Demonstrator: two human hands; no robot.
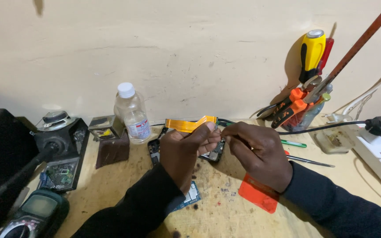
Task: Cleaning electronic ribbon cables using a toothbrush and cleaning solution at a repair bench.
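Hands: my left hand is pinching the orange flex cable between thumb and fingertips; my right hand is closing narrowly on something small at the cable's end (too small for me to tell what).
Cable: it is hanging in the air above the bench, arching left from my fingers, just above the dark phone board.
Risk: I am judging that a hard tug could crease or tear the thin cable, since both hands are pulling on the same short end.
Risk two: the bottle is standing near my left knuckles, so a backward jerk might be tipping it toward the open boards.
Edges: the wall is sitting close behind; the tool cup and black cord are crowding my right side.
Room: bare wood is lying between my wrists, beside the red card, and that is giving me the most space.
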